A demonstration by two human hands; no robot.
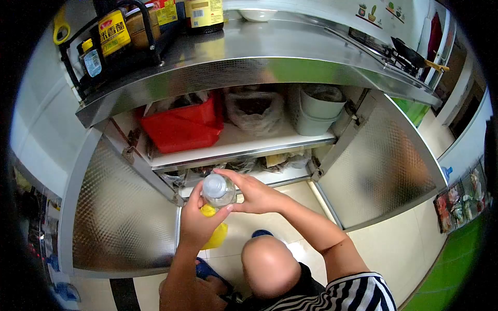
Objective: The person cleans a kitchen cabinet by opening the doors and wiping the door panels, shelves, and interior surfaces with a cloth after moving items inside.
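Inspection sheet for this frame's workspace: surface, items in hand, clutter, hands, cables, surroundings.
Surface: steel countertop, bearing a white bowl and bottles in and beside a black rack.
Job's things: clear container with a pale lid; yellow item below it, type unclear.
Clutter: red bin, plastic bag and pale buckets on the upper cabinet shelf; bagged items lower, partly hidden.
Hands: left hand and right hand both hold the container.
Cables: nothing seen.
Surroundings: both cabinet doors open; black pan on the stove.
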